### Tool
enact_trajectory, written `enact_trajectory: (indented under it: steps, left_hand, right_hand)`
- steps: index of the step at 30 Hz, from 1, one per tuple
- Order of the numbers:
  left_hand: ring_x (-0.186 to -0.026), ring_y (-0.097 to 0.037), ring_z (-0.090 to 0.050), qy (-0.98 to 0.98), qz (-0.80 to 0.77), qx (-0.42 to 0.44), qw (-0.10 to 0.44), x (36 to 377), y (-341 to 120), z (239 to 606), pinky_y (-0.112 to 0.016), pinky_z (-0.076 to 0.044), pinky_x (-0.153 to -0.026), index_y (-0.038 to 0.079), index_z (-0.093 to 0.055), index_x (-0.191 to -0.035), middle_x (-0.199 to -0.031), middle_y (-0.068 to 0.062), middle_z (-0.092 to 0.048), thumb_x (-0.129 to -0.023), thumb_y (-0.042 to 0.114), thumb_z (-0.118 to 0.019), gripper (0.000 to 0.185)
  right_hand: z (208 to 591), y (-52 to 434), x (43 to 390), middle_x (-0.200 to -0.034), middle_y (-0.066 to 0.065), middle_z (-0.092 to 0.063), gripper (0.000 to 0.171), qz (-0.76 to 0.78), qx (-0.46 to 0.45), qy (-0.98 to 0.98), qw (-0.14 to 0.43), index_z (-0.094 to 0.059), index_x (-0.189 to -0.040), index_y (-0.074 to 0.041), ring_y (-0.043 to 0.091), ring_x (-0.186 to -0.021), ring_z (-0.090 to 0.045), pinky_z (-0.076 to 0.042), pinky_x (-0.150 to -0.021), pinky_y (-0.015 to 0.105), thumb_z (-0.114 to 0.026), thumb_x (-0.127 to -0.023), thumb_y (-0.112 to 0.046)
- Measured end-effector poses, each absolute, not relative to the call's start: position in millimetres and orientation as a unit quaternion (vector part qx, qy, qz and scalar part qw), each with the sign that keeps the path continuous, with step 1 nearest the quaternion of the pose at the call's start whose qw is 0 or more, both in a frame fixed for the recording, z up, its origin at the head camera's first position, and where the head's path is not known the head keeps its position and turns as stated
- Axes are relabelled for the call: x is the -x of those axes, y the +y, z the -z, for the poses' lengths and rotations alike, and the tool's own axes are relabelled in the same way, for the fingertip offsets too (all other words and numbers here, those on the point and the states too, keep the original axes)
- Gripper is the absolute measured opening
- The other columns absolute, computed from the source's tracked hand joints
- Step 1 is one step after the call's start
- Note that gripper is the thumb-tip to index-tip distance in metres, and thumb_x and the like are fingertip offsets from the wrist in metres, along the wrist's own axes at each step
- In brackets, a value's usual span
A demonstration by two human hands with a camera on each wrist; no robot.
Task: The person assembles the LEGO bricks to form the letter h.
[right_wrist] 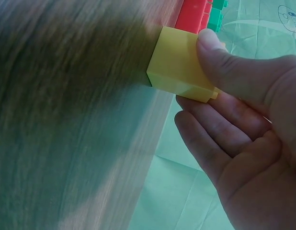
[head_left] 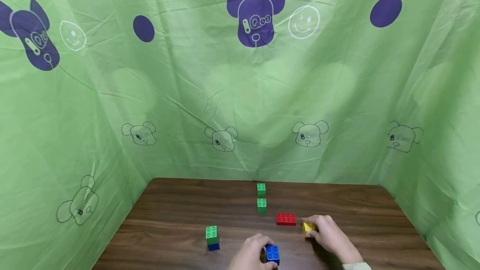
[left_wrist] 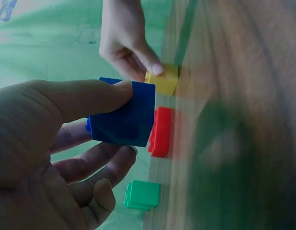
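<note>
Near the table's front, my left hand (head_left: 253, 253) pinches a blue toy brick (head_left: 273, 253) between thumb and fingers. In the left wrist view this blue brick (left_wrist: 123, 115) shows a smooth face, with its studs turned away toward the palm side. My right hand (head_left: 331, 234) holds a yellow brick (head_left: 308, 228) at the right, thumb on the near face in the right wrist view, where the yellow brick (right_wrist: 179, 62) appears at the table surface. Just left of it lies a red brick (head_left: 286, 219) with two rows of studs, touched by neither hand.
Two green bricks (head_left: 261, 206) stand one behind the other toward the back of the brown wooden table (head_left: 168, 216). At the left a green brick (head_left: 211, 234) sits on a dark blue brick (head_left: 213, 246). Green printed cloth (head_left: 262, 86) encloses the table's back and sides.
</note>
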State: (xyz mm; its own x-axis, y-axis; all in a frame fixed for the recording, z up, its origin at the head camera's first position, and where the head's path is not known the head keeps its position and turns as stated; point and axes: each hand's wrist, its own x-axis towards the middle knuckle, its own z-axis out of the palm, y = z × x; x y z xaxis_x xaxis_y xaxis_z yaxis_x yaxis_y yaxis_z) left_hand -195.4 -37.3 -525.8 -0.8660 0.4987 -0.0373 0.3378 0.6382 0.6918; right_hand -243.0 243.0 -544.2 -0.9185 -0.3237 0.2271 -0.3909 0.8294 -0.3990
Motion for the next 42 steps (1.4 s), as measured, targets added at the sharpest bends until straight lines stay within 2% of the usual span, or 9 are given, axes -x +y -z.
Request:
enact_trajectory:
  steps: [4,10,15,24,30,34,39,42]
  left_hand:
    - [-0.083,0.0,-0.055,0.892,-0.344,-0.284,0.072,189.3,-36.9,535.1,-0.019,-0.045,-0.07,0.023,-0.067,-0.103,-0.091,0.014,-0.058,-0.071,0.033,-0.08,0.036]
    - [-0.078,0.002,-0.056,0.866,-0.302,-0.393,-0.064,187.5,-35.1,558.3,-0.009,-0.041,-0.065,0.016,-0.068,-0.099,-0.088,0.006,-0.062,-0.071,0.031,-0.075,0.032]
    - [-0.073,0.003,-0.054,0.855,-0.287,-0.418,-0.112,186.0,-32.1,570.6,-0.006,-0.037,-0.061,0.015,-0.067,-0.094,-0.085,0.005,-0.061,-0.072,0.028,-0.072,0.026]
    - [-0.074,0.004,-0.056,0.86,-0.265,-0.412,-0.141,185.9,-28.3,583.2,-0.003,-0.036,-0.062,0.018,-0.068,-0.092,-0.083,0.007,-0.061,-0.074,0.024,-0.069,0.019]
    - [-0.077,0.005,-0.056,0.86,-0.276,-0.412,-0.124,188.8,-28.6,588.6,-0.002,-0.036,-0.064,0.017,-0.069,-0.093,-0.085,0.007,-0.062,-0.075,0.024,-0.069,0.019]
    - [-0.074,0.008,-0.051,0.866,-0.299,-0.396,-0.069,188.4,-29.1,587.1,-0.003,-0.035,-0.063,0.016,-0.071,-0.095,-0.083,0.008,-0.06,-0.078,0.025,-0.068,0.019]
    - [-0.076,0.008,-0.05,0.876,-0.331,-0.35,0.011,187.0,-29.9,580.4,-0.012,-0.04,-0.064,0.015,-0.072,-0.097,-0.085,0.011,-0.06,-0.079,0.029,-0.07,0.023]
    - [-0.077,0.006,-0.052,0.88,-0.325,-0.347,0.006,187.7,-30.4,580.3,-0.013,-0.041,-0.065,0.016,-0.072,-0.097,-0.085,0.01,-0.062,-0.078,0.03,-0.071,0.024]
  right_hand:
    - [544.9,244.1,243.4,-0.099,0.002,-0.072,0.037,-0.22,-0.191,-0.953,0.082,-0.071,-0.107,-0.01,0.014,-0.088,-0.065,-0.052,-0.071,0.032,-0.079,-0.072,-0.016]
    - [547.0,243.9,242.7,-0.099,0.003,-0.072,0.038,-0.214,-0.194,-0.952,0.1,-0.071,-0.107,-0.01,0.015,-0.089,-0.065,-0.053,-0.074,0.033,-0.079,-0.071,-0.016]
    - [548.1,243.6,241.6,-0.102,0.002,-0.071,0.039,-0.222,-0.183,-0.954,0.088,-0.07,-0.109,-0.011,0.016,-0.091,-0.065,-0.053,-0.075,0.034,-0.079,-0.071,-0.017]
    - [548.0,244.9,241.0,-0.109,0.005,-0.07,0.04,-0.235,-0.177,-0.954,0.052,-0.068,-0.114,-0.012,0.023,-0.099,-0.065,-0.053,-0.079,0.038,-0.076,-0.075,-0.017]
    - [545.4,245.7,238.4,-0.109,0.006,-0.069,0.04,-0.233,-0.2,-0.951,0.051,-0.067,-0.115,-0.01,0.023,-0.098,-0.066,-0.053,-0.077,0.036,-0.075,-0.077,-0.019]
    - [540.3,242.6,232.3,-0.108,0.006,-0.07,0.04,-0.236,-0.232,-0.943,0.042,-0.067,-0.114,-0.007,0.024,-0.098,-0.066,-0.053,-0.078,0.037,-0.075,-0.077,-0.021]
    - [527.1,230.7,224.5,-0.109,0.006,-0.07,0.039,-0.253,-0.26,-0.932,0.002,-0.066,-0.115,-0.006,0.024,-0.099,-0.066,-0.054,-0.077,0.035,-0.072,-0.08,-0.022]
    - [517.5,220.5,218.9,-0.109,0.004,-0.07,0.039,-0.245,-0.269,-0.931,-0.014,-0.066,-0.116,-0.007,0.019,-0.098,-0.066,-0.053,-0.074,0.032,-0.071,-0.081,-0.025]
